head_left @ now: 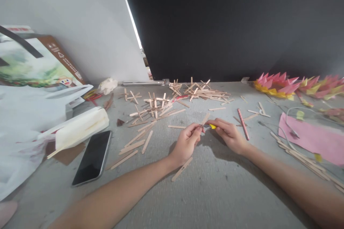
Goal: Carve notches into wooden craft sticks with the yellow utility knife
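Note:
My left hand (188, 140) is closed around a wooden craft stick (206, 118), whose upper end sticks out past the fingertips. Opposite it, my right hand (228, 134) grips a small metal tool with a yellow handle (212, 126). The tool's silver end meets the left fingertips at the stick, and its exact kind cannot be made out. Under my left wrist lies another craft stick (182, 169) on the grey surface. One more stick (176, 127) rests just beyond the left hand.
Loose and crossed craft sticks (212, 94) are heaped at the back. A phone (92, 158) and a white plastic bag (29, 125) lie left. To the right are a pink pen-like rod (243, 124), pink paper (314, 139), a cable (285, 130) and folded paper flowers (278, 84).

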Available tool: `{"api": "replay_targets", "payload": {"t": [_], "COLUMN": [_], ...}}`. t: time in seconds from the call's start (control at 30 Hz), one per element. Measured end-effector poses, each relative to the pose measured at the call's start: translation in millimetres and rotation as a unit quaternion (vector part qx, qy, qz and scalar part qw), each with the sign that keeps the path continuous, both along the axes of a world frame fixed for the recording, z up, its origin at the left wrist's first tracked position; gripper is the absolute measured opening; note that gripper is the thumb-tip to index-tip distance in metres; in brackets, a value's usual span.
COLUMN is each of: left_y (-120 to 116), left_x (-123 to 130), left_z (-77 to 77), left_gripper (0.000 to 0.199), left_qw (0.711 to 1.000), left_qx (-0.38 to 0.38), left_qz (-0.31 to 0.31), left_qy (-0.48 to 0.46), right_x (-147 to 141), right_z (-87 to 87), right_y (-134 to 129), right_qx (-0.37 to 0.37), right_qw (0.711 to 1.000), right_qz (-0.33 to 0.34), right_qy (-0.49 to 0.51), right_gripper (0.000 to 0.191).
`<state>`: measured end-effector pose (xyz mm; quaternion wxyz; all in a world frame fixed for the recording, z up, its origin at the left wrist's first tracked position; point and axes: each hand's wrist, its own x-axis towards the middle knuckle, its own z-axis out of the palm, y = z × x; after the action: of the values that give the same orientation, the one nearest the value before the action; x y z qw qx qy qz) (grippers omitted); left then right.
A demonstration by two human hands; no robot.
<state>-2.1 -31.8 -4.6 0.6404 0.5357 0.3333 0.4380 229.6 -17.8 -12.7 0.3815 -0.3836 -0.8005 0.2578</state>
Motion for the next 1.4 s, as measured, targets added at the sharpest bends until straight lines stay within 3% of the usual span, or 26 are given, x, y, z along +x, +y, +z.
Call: {"api": "replay_targets", "payload": {"t": [0.43, 0.6, 0.83, 1.0, 1.2, 1.4], "left_y": [0, 9, -3, -7, -9, -8], "left_x": [0, -1, 0, -1, -1, -2], "left_z": [-0.2, 0.6, 9.4, 8.8, 8.4, 8.6], "left_gripper": [0.041, 0.043, 0.042, 0.038, 0.038, 0.032], "left_qw": [1.0, 0.986, 0.998, 0.993, 0.98, 0.968], "left_qx": [-0.021, -0.082, 0.007, 0.048, 0.095, 0.129], "left_qz": [-0.001, 0.129, 0.032, 0.005, -0.015, -0.04], "left_qy": [-0.009, -0.064, 0.049, 0.109, 0.175, 0.211], "right_x": [1, 3, 1, -16, -39, -41], "right_z": [-1.1, -2.0, 8.5, 15.4, 28.5, 31.3], "right_y": [-3, -5, -9, -11, -20, -23], "right_qx": [0.022, 0.028, 0.003, -0.074, -0.142, -0.164], "right_qw": [1.0, 0.999, 1.0, 0.993, 0.98, 0.97], "right_qz": [0.009, 0.024, 0.011, -0.067, -0.063, -0.075], "right_qy": [-0.011, -0.008, 0.014, 0.056, 0.127, 0.162], "right_gripper": [0.041, 0.043, 0.04, 0.028, 0.034, 0.035]}}
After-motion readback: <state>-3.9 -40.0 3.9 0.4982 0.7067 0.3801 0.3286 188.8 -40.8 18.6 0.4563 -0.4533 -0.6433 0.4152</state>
